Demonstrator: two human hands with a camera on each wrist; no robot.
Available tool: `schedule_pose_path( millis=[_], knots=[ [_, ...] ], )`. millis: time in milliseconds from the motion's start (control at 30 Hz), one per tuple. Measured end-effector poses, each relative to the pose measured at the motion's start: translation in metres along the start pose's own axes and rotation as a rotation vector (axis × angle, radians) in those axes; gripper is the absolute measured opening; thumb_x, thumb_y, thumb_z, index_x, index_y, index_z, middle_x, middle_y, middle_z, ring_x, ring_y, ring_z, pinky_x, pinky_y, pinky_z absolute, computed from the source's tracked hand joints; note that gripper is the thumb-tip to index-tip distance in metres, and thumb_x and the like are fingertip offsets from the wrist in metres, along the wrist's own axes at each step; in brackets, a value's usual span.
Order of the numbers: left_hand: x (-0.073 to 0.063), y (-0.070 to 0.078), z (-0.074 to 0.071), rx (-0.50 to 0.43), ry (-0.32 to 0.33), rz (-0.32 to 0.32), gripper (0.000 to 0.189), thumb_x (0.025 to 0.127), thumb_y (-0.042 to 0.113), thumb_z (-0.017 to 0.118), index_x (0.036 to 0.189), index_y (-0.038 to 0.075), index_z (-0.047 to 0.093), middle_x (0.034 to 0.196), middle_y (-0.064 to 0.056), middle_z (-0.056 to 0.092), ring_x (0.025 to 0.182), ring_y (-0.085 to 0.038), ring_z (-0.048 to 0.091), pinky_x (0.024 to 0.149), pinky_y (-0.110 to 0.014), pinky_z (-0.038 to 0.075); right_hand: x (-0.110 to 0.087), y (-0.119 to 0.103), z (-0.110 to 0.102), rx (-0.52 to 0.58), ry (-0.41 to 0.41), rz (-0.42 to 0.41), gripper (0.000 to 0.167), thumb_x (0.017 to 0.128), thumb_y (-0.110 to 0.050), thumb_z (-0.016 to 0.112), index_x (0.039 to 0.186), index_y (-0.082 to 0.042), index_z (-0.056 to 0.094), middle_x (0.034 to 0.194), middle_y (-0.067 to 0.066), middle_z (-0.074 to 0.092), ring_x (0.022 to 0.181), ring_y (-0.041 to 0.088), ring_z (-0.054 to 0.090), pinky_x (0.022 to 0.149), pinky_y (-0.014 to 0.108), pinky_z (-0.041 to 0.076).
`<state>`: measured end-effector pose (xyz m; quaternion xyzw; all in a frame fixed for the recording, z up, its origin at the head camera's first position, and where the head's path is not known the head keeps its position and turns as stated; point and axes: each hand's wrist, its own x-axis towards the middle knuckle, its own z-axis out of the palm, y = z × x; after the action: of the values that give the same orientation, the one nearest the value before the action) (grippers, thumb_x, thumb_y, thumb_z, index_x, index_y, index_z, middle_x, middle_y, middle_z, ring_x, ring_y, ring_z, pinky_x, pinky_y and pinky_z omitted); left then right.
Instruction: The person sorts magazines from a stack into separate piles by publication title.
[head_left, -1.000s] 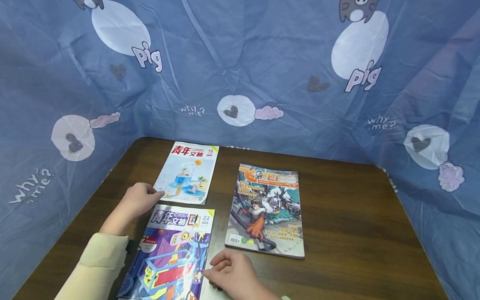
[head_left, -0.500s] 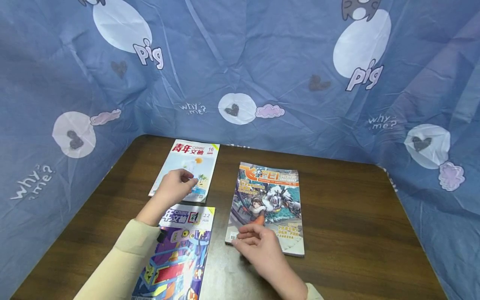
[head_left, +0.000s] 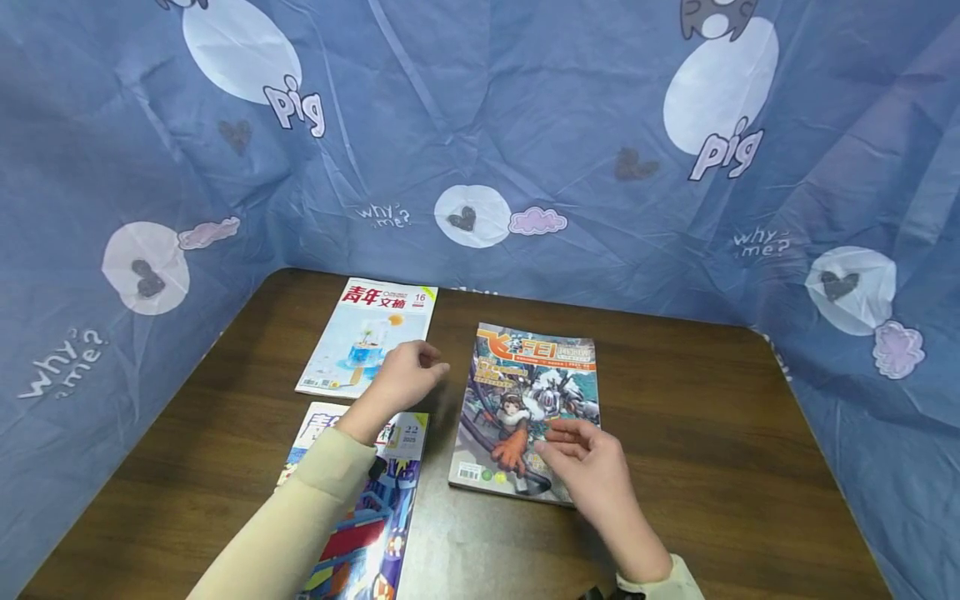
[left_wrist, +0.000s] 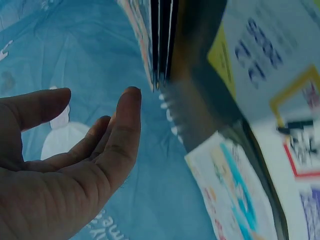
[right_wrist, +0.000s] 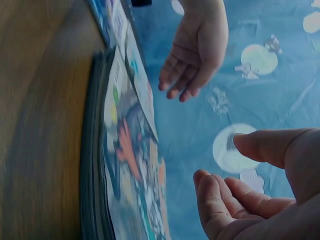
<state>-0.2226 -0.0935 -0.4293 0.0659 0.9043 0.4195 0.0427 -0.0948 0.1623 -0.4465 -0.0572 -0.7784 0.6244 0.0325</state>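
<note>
- Orange-titled magazine (head_left: 517, 408): flat on the wooden table (head_left: 697, 433), cover up, right of the other two; same spot as a second ago.
- Change: both hands shifted rightward, no magazine moved.
- Left hand (head_left: 405, 375): was by the near left corner of the ice-pop magazine (head_left: 356, 333); now past that one's near right corner, fingertips toward the gap before the orange-titled one. Fingers loosely bent, nothing held.
- Right hand (head_left: 592, 471): was beside the right edge of the purple magazine (head_left: 390, 508); now above the lower right of the orange-titled cover. Fingers slightly bent, thumb apart, nothing grasped; right wrist view shows a gap to the cover.
- Left sleeve (head_left: 292, 517) now crosses the purple magazine, hiding part of its cover.
- Meaning, as judged: attention has gone from the left pair to the orange-titled one, with the hands coming to either side of it; no grip made yet.
- Wrist views blurred: its edge looks layered, possibly several issues stacked, can't confirm.
</note>
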Motion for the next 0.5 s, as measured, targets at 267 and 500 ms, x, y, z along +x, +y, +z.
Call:
schedule_pose_path(
  millis=[267, 500],
  knots=[
    [0.008, 0.008, 0.023, 0.015, 0.001, -0.013, 0.033, 0.093, 0.013, 0.07, 0.119, -0.008, 0.065, 0.103, -0.016, 0.066, 0.097, -0.032, 0.063, 0.084, -0.045, 0.053, 0.009, 0.006, -0.025, -0.084, 0.066, 0.035, 0.038, 0.09, -0.006, 0.077, 0.123, 0.007, 0.065, 0.114, 0.023, 0.068, 0.101, 0.029, 0.069, 0.074, 0.022, 0.055],
    [0.01, 0.009, 0.034, 0.007, -0.009, -0.017, 0.036, 0.094, 0.013, 0.071, 0.122, -0.009, 0.063, 0.107, -0.019, 0.065, 0.097, -0.033, 0.062, 0.083, -0.046, 0.052, 0.017, 0.013, -0.043, -0.201, 0.121, 0.084, 0.042, 0.093, -0.014, 0.076, 0.128, 0.004, 0.064, 0.116, 0.019, 0.068, 0.103, 0.028, 0.067, 0.074, 0.018, 0.053]
  ],
)
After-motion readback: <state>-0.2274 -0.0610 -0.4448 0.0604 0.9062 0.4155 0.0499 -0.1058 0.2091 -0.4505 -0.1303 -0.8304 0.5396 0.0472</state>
